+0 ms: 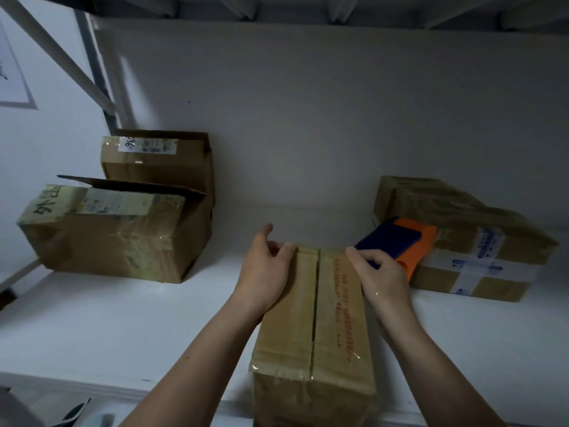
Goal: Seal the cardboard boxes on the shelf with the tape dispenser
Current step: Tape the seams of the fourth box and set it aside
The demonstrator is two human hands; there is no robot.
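A long brown cardboard box with red print lies at the near edge of the white shelf, its centre seam untaped. The left hand rests loosely open on its far-left corner, while the right hand grips the blue-and-orange plastic tape dispenser at the far-right corner.

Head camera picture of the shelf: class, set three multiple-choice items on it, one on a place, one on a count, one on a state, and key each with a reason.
1. Where is the blue and orange plastic tape dispenser?
A. in the right hand, at the far end of the middle brown cardboard box
B. on the floor
C. on the left boxes

2. How many cardboard boxes stand on the white shelf?
A. two
B. four
C. seven

3. How is the middle box's top seam?
A. flaps upright
B. flaps shut, dark gap showing
C. flaps torn off

Key: 1 A, fingers wrap the dispenser there. 2 B, two at left, one in the middle, one at right. 3 B, the flaps lie flat under the left hand, with the slit between them untaped along its middle.
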